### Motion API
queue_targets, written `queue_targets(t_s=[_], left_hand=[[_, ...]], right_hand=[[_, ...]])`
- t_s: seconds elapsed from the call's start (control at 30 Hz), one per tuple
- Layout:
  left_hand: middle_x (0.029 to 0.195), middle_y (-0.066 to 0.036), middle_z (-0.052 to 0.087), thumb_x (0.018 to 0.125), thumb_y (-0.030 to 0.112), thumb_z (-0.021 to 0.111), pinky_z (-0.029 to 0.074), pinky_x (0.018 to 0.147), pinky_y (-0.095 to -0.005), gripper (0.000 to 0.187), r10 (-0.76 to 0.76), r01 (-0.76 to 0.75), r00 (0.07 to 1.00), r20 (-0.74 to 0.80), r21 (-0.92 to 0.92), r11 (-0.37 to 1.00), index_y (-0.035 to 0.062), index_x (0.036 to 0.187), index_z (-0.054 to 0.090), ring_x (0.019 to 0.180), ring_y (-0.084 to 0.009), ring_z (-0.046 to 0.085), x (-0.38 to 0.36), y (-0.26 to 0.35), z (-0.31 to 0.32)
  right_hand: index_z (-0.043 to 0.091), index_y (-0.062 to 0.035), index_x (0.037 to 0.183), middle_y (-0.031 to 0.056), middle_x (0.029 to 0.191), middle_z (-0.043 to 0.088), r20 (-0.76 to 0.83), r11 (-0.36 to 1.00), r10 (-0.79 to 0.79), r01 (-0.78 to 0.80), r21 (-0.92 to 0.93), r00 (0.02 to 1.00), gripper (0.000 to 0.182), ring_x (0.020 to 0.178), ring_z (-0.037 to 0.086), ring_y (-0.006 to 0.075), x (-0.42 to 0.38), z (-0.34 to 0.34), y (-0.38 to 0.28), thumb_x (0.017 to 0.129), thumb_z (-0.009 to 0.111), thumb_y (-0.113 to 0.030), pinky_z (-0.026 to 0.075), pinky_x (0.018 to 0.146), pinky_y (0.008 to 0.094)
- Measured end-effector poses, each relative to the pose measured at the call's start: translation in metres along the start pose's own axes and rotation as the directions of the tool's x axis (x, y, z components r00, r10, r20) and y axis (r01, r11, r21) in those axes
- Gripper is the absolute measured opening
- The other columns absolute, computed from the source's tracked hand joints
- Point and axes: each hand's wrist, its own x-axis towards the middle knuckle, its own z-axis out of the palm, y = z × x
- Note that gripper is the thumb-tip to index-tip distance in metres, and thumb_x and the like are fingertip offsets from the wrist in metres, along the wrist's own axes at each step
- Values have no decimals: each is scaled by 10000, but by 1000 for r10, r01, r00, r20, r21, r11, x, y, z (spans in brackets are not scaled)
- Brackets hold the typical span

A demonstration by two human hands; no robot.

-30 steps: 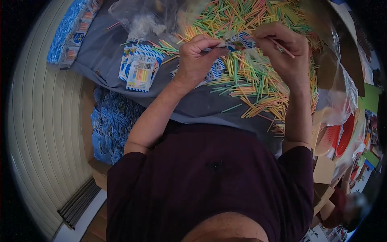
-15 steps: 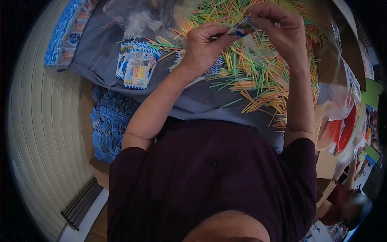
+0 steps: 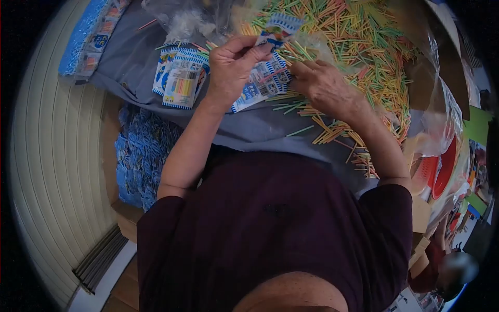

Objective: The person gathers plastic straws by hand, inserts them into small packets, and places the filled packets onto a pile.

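My left hand point(image 3: 230, 68) is raised over the grey cloth, thumb and fingers pinching a small printed packet point(image 3: 280, 27) with a blue-and-white striped end. Below and to the right of that hand lie several similar packets point(image 3: 266, 79), partly overlapping. My right hand point(image 3: 328, 89) is at the right edge of these packets, fingers curled down; its fingertips are hidden, so what they hold does not show. Beyond it spreads a large heap of thin sticks point(image 3: 358, 44) in green, yellow, orange and pink. More packets point(image 3: 183, 83) lie stacked left of my left hand, the top one showing coloured sticks.
A strip of joined packets point(image 3: 99, 39) runs along the far left. Crumpled clear plastic point(image 3: 192, 23) lies at the back. Below the cloth's edge, a cardboard box point(image 3: 127, 221) holds many blue packets point(image 3: 138, 161). Red baskets point(image 3: 444, 169) and another person point(image 3: 436, 268) are at right.
My hands have drawn apart. The left moved down and left with the packet; the right left it and came down to the packets on the cloth, now more exposed.
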Motion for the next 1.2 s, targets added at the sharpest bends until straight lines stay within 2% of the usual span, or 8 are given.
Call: queue_targets(t_s=[0.2, 0.4, 0.47, 0.73, 0.83, 0.9, 1.03, 1.2], left_hand=[[982, -45, 646, 793, -102, 750, 549, 739, -207, 221, 341, -351, 933, 119, 79, 933, -11, 992, 722, 877, -94, 629, -13, -8, -4], [969, -51, 649, 779, -101, 756, 543, 726, -214, 238, 275, -284, 957, 90, 103, 953, 0, 993, 733, 853, -101, 629, -15, -11, 2], [949, -53, 654, 781, -79, 765, 537, 717, -220, 227, 297, -320, 945, 134, 204, 925, -1, 991, 735, 844, -108, 633, -12, -12, 10], [889, -57, 667, 796, -14, 781, 522, 698, -234, 193, 283, -321, 943, 176, 250, 914, -7, 983, 735, 818, -116, 639, -6, -13, 31], [1023, -66, 643, 841, -73, 720, 542, 799, -220, 229, 263, -337, 931, 254, 314, 888, -16, 1063, 714, 935, -112, 634, -7, -17, 25], [893, -58, 668, 794, -10, 784, 522, 696, -238, 188, 264, -296, 952, 157, 238, 925, -9, 976, 733, 820, -120, 639, -6, -19, 26], [900, -60, 667, 786, -14, 789, 523, 695, -242, 191, 282, -309, 950, 138, 258, 915, -9, 968, 733, 817, -123, 638, -7, -18, 24], [1015, -68, 649, 811, -93, 734, 553, 782, -225, 256, 332, -399, 911, 246, 314, 862, -9, 1053, 714, 909, -120, 643, -8, -18, 24]], right_hand=[[693, -38, 996, 108, 1009, 627, -81, 995, -69, 75, 65, 994, 303, 915, 643, 288, -11, -5, 17, 701, 655, 16, 544, 780, 373], [684, 16, 881, 111, 938, 690, -504, 877, 400, -160, 453, 765, 186, 854, 682, 200, -33, -50, 18, 732, 683, 127, 548, 717, 281], [687, 29, 877, 92, 899, 694, -533, 615, 582, 96, 782, 614, 140, 838, 667, 165, -36, -59, 16, 767, 708, 112, 529, 728, 261], [688, 37, 875, 96, 892, 706, -552, 782, 421, 21, 623, 720, 143, 837, 672, 164, -12, -64, 13, 755, 727, 105, 532, 735, 258], [698, 36, 885, 96, 910, 710, -557, 722, 478, 57, 690, 679, 146, 835, 672, 163, -17, -60, 15, 763, 724, 111, 533, 735, 257], [711, 32, 905, 89, 923, 708, -497, 496, 661, 170, 851, 562, 156, 840, 669, 163, -25, -61, 14, 775, 722, 118, 532, 741, 256], [715, 34, 918, 90, 937, 707, -447, 437, 676, 170, 883, 585, 164, 850, 665, 161, -28, -64, 14, 784, 713, 128, 532, 739, 255], [729, -10, 924, 50, 888, 705, -556, 735, 480, 36, 677, 678, 168, 798, 646, 116, -12, -51, 9, 787, 729, 88, 519, 695, 247]])
